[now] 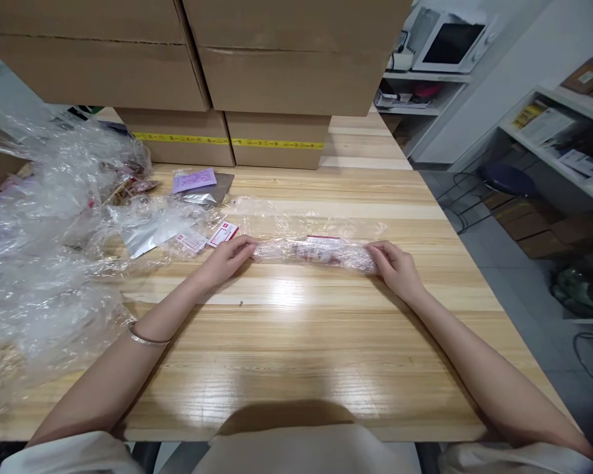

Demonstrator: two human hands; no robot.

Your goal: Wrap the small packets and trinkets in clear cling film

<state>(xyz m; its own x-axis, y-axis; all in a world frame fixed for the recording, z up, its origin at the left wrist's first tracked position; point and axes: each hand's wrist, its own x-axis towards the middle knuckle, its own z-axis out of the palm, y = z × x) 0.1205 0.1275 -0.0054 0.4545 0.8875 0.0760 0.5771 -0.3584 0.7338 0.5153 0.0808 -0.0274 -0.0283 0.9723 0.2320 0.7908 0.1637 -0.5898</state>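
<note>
A long roll of clear plastic wrap [321,253] lies crosswise on the wooden table, with small packets showing through it and a strip of red and white at its top edge. My left hand [230,257] pinches its left end. At the right end, the fingers of my right hand [395,266] are closed on the same wrap. A thin loose sheet of clear film [281,214] spreads flat behind the roll. Just left of my left hand sits a white card with a red border [223,234], beside a small clear packet [190,243].
Crumpled clear plastic [54,263] heaps over the table's left side. A purple packet [195,180] rests on a silver-grey pouch [222,187]. Stacked cardboard boxes [277,79] stand at the back. Past the right table edge are a stool [507,179], shelves [558,158] and a microwave [449,43].
</note>
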